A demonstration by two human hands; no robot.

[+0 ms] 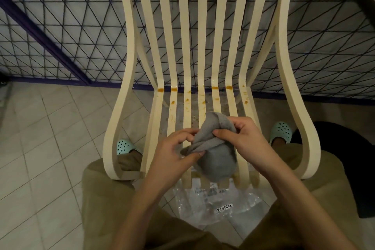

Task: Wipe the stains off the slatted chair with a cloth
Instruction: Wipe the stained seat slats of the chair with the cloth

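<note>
Both hands bunch the grey cloth [215, 162] just above the seat slats of the chair [129, 67]; left hand [176, 148] pinches a twisted fold btwn thumb & fingers; right hand [243, 136] curls round the upper wad; orange stains [228, 87] sit at the seat-back bend, beyond the hands. Best, I'd say: fold to a flat pad first; rub along each slat, not across gaps; turn to a clean face often.
</note>
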